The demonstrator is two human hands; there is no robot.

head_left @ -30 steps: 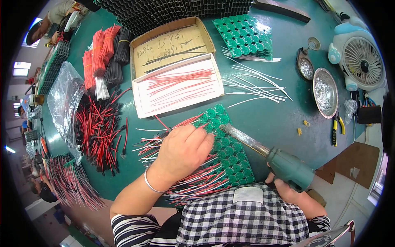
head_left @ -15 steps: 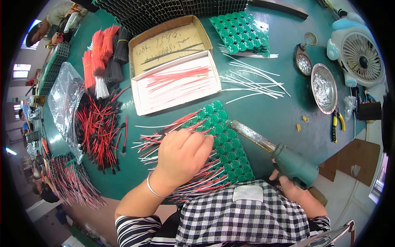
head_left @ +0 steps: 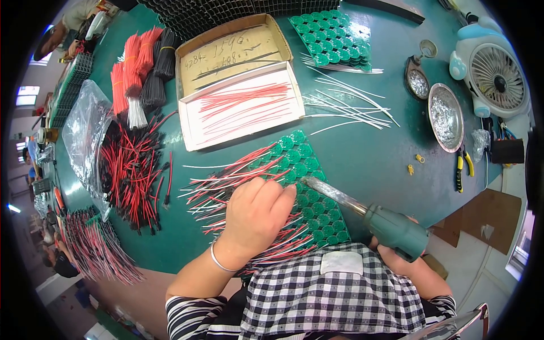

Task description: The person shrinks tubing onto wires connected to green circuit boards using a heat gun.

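Observation:
A panel of round green circuit boards [head_left: 320, 212] lies before me, with red and white wires [head_left: 226, 180] fanning out from its left part. Over those wires is my left hand [head_left: 258, 212], its fingers closed in a pinch at the boards; what the fingertips hold is hidden. My right hand [head_left: 394, 259] grips a green soldering gun [head_left: 394, 231] at the panel's right side. The gun's long metal barrel slants up and left, and its tip sits over the boards just beside my left fingertips.
Beyond the panel stands a cardboard box [head_left: 235, 48] with red wires. Loose white wires [head_left: 357, 110] and stacked boards [head_left: 331, 37] lie to its right. A metal dish [head_left: 446, 119], pliers [head_left: 464, 170] and fan [head_left: 493, 73] are at right. Red-black wires [head_left: 133, 175] pile up at left.
The soldering gun has moved left, bringing its tip down from the panel's right edge to my left fingertips. My left hand has shifted slightly right, still pinched.

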